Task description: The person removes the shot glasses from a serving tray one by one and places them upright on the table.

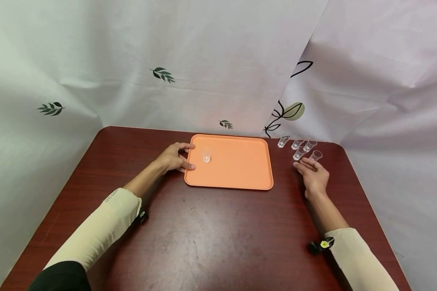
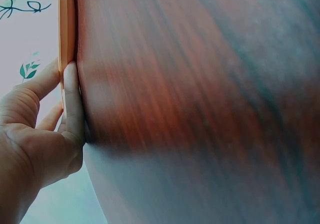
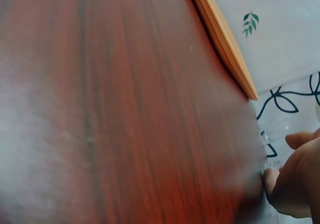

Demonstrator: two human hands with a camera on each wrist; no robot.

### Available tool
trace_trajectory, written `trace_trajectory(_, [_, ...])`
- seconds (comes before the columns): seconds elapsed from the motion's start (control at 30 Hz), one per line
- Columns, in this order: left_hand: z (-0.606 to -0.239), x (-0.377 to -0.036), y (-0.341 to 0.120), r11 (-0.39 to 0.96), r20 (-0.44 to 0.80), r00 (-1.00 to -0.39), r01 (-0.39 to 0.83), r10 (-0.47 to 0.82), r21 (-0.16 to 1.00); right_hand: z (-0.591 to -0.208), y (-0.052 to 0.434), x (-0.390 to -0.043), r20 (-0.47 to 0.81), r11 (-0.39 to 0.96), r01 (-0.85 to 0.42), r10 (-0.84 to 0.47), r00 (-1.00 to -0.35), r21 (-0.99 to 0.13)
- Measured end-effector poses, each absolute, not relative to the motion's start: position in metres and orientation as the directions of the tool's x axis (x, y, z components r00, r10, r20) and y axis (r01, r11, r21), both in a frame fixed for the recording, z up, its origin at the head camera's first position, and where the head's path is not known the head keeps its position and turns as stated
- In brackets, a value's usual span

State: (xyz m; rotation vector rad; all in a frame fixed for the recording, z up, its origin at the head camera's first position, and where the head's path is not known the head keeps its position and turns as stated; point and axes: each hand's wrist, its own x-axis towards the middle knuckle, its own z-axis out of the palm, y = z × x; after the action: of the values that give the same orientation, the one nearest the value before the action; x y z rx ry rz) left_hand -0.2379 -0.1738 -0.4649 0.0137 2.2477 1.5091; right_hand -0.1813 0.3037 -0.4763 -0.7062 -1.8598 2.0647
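Observation:
My left hand (image 1: 172, 157) holds the left edge of an orange tray (image 1: 236, 161), with thumb and a finger lying over the rim. In the left wrist view the fingers (image 2: 74, 102) straddle the tray's edge (image 2: 66, 29). Inside the tray, near that hand, stands a small clear plastic cup (image 1: 206, 155). My right hand (image 1: 315, 176) is low over the table on the right, fingertips right at a clear cup (image 1: 316, 155) that it partly covers. Another clear cup (image 1: 299, 153) is just ahead of its thumb. In the right wrist view, thumb and finger are spread apart.
Further clear cups stand behind the right hand: one at the back (image 1: 283, 141), one in the middle (image 1: 297, 144) and one farther right (image 1: 310, 145). The dark red wooden table (image 1: 218, 234) meets a white leaf-printed curtain (image 1: 204, 81) at its far edge.

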Motion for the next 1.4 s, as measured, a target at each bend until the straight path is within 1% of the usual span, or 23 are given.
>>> trace_trajectory(0.27, [-0.467, -0.239, -0.174, 0.417, -0.336, -0.911, -0.216, 0.240, 0.883, -0.477, 0.287, -0.174, -0.149, -0.090, 0.122, 0.426, -0.892, -0.988])
trace_trajectory(0.53, [-0.465, -0.237, -0.174, 0.415, -0.335, -0.912, -0.216, 0.238, 0.884, -0.472, 0.265, -0.182, -0.102, -0.092, 0.072, 0.375, -0.922, -0.993])
trace_trajectory(0.83, [-0.464, -0.238, -0.173, 0.413, -0.339, -0.909, -0.220, 0.242, 0.884, -0.467, 0.240, -0.194, -0.092, -0.160, 0.042, 0.321, -0.943, -0.986])
trace_trajectory(0.93, [-0.464, -0.238, -0.173, 0.417, -0.338, -0.910, -0.218, 0.239, 0.882, -0.466, 0.232, -0.197, -0.080, -0.160, 0.031, 0.313, -0.946, -0.987])
trace_trajectory(1.03, [-0.465, -0.238, -0.173, 0.417, -0.334, -0.912, -0.213, 0.240, 0.884, -0.466, 0.222, -0.199, -0.078, -0.141, 0.036, 0.308, -0.948, -0.989])
trace_trajectory(1.2, [-0.466, -0.238, -0.173, 0.401, -0.333, -0.909, -0.215, 0.252, 0.891, -0.467, 0.203, -0.200, -0.115, -0.084, 0.094, 0.288, -0.951, -0.992])
trace_trajectory(1.4, [-0.467, -0.238, -0.174, 0.400, -0.335, -0.909, -0.218, 0.250, 0.890, -0.470, 0.180, -0.201, -0.159, -0.078, 0.145, 0.224, -0.962, -0.986])
